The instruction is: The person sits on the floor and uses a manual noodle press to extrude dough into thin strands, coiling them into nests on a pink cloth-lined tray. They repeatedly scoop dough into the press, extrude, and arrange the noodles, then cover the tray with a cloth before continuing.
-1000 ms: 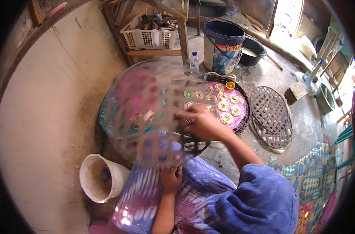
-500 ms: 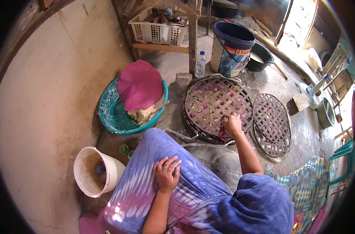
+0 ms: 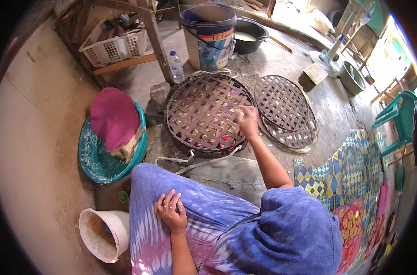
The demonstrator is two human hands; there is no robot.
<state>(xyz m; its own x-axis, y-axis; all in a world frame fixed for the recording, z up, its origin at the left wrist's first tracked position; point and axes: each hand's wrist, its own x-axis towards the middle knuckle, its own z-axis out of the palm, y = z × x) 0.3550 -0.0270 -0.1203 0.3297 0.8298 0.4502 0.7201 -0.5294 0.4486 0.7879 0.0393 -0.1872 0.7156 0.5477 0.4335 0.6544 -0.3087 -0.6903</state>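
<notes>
We press right hand, fingers together, on round woven bamboo lattice tray; second lattice tray beside; left hand spread on tie-dye cloth.

1.0 s ago the round woven tray was up in the air, blurred, held by the right hand w/ the pink board of small pale rounds bare beneath it. Now the tray lies flat over that board; pink and pale bits show only thru its lattice. Right hand went from the tray's near rim (0.5 s ago) to its right edge, fingers spread on the weave. Left hand slid from the tray's near side back onto the tie-dye lap.
</notes>
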